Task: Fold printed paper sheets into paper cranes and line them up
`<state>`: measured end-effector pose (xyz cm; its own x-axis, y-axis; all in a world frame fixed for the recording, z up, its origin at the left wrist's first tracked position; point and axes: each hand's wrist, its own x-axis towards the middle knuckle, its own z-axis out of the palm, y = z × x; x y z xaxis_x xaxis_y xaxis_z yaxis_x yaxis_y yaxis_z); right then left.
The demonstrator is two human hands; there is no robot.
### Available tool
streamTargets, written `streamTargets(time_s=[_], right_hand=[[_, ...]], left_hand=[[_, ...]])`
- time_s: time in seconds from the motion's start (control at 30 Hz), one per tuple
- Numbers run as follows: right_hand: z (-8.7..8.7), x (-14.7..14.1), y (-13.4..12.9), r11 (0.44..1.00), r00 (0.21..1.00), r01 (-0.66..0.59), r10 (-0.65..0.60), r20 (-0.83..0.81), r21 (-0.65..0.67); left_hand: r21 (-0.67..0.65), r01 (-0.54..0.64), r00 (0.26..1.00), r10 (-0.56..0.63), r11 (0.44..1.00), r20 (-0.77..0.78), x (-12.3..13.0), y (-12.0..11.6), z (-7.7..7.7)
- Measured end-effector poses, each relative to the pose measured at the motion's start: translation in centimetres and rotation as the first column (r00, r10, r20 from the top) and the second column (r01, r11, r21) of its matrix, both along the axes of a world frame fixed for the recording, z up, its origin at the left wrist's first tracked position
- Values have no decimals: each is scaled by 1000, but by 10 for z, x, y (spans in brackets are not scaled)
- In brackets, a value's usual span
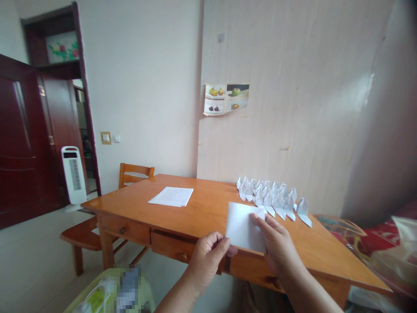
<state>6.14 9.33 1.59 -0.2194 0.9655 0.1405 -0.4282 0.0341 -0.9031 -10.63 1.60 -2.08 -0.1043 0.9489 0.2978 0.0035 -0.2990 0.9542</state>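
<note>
A white folded sheet of paper is held up over the near edge of the wooden table. My left hand pinches its lower left corner between thumb and fingers. The thumb of my right hand presses on the upper right part of the sheet, with the other fingers behind it. Behind the sheet, at the back right of the table, stand several folded paper pieces in rows. A stack of printed sheets lies flat on the left part of the table.
A wooden chair stands behind the table's left end, and a bench is at its left. In the lower left is a pale green stool with items on it. Bags are piled at the right.
</note>
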Motion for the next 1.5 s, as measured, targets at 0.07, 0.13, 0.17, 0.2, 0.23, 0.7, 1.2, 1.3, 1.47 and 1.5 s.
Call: streamTargets(time_s=[0.07,0.13,0.17,0.2,0.23,0.7,1.2,1.3,1.47,1.5], right_hand=[[1,1,0,1000,1000,-17,17,-14,-7],[1,1,1,999,999,-35,35,-26,-14],[1,1,1,999,999,-44,44,-32,-18],[1,1,2,998,998,-51,50,-40,-22],[1,1,3,998,997,-58,57,-46,-24],[-14,6,23,998,991,-25,18,131,53],[-32,10,73,957,558,-80,-188,808,278],[-39,10,85,947,363,-83,-262,894,311],[-44,9,90,942,108,-122,-300,948,313],[-43,8,90,941,75,-132,-303,950,311]], left_hand=[[24,-27,998,29,999,-60,0,-2,2],[45,-52,994,56,998,-94,-1,-3,3],[54,-58,993,64,997,-103,-1,-4,3],[61,-60,992,67,996,-109,-2,-4,3],[67,-59,991,66,996,-114,-2,-4,3],[23,-153,988,152,988,27,-11,15,-4],[-9,-330,904,314,944,-290,-57,90,-11],[-20,-368,862,333,930,-383,-60,109,-19],[9,-431,773,374,902,-512,-59,130,-30],[23,-446,751,388,895,-533,-58,131,-32]])
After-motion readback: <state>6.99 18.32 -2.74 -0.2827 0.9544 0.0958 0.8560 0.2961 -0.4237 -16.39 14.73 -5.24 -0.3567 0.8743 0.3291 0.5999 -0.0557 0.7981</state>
